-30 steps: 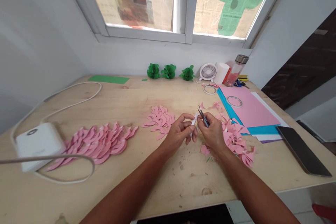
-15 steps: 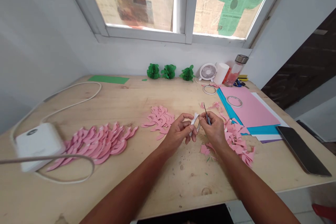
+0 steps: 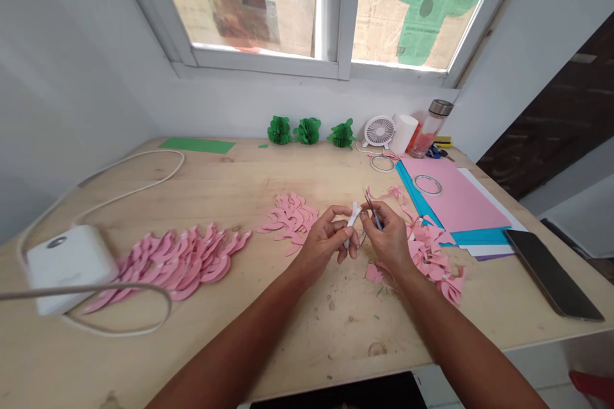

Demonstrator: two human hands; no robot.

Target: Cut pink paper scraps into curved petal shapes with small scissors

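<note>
My left hand pinches a small white strip of tape upright between thumb and fingers. Close beside it, my right hand is closed around slim scissors, whose dark blades point up and away from me. The thumb and forefinger of that hand come close to the strip's right side; whether they touch it I cannot tell. Left of my hands lies a small pile of curved pink paper pieces. Cut pink paper scraps are heaped beside and partly behind my right forearm.
A larger row of pink pieces lies left, near a white box with a looping cable. Green paper ornaments, a fan and a bottle line the back. Coloured sheets, a tape roll and a phone occupy the right.
The scissors have tipped slightly left in my right hand, and their blades now show slightly apart. My left hand still holds the white strip, now a little more upright.
</note>
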